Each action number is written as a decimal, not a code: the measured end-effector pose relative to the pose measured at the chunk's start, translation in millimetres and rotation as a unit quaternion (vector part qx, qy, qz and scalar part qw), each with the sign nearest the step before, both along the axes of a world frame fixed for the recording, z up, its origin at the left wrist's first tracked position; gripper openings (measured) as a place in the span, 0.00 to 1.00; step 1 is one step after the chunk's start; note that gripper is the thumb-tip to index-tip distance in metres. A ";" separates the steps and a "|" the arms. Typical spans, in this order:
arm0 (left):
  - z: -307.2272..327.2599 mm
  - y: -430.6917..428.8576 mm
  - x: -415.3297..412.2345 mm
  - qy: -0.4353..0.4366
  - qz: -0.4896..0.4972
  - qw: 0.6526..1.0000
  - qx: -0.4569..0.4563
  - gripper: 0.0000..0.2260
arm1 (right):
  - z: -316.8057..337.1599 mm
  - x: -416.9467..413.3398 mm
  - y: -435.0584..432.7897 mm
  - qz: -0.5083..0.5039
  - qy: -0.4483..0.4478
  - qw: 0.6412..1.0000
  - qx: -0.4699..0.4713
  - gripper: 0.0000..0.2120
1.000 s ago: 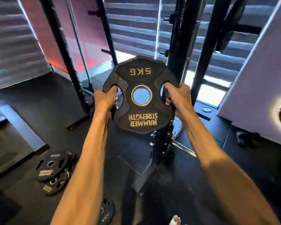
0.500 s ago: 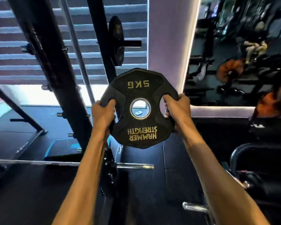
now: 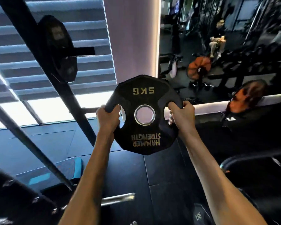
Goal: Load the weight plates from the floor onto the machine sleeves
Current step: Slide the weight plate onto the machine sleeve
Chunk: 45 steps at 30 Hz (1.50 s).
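Note:
A black 5 kg weight plate with gold lettering is held upright at chest height in front of me. My left hand grips its left handle slot and my right hand grips its right one. Up to the left, a black plate hangs on a dark sleeve of the rack. A chrome sleeve juts out low near my left forearm.
A black rack upright and a slanted bar cross the left side. A pale pillar stands behind the plate. To the right is a mirror with gym equipment in it, and a dark machine at lower right.
The view has swung right and tilted. The plate stays in both hands and now sits right of the rack upright, in front of the pillar; the floor plates have left the view.

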<state>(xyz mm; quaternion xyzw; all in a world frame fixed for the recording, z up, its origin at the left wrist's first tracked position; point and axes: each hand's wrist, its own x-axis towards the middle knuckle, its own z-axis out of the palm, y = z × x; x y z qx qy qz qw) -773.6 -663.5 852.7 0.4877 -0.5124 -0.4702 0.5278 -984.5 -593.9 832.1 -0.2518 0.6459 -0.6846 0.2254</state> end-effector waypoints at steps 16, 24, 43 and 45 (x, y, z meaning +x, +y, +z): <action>34.2 -251.6 -62.4 -0.053 0.021 0.997 -0.059 0.13 | 27.0 -63.2 -253.3 0.011 0.000 0.999 -0.048 0.16; 41.8 -332.7 -76.0 -0.047 0.133 0.987 -0.077 0.05 | 36.3 -80.1 -368.9 0.116 0.010 0.991 -0.071 0.15; 59.5 -404.0 -105.6 -0.020 0.462 0.878 -0.123 0.06 | 67.4 -85.1 -576.5 0.481 -0.003 0.871 -0.101 0.07; 60.3 -409.7 -104.7 -0.025 0.484 0.865 -0.130 0.03 | 67.1 -77.7 -590.0 0.511 -0.011 0.852 -0.112 0.06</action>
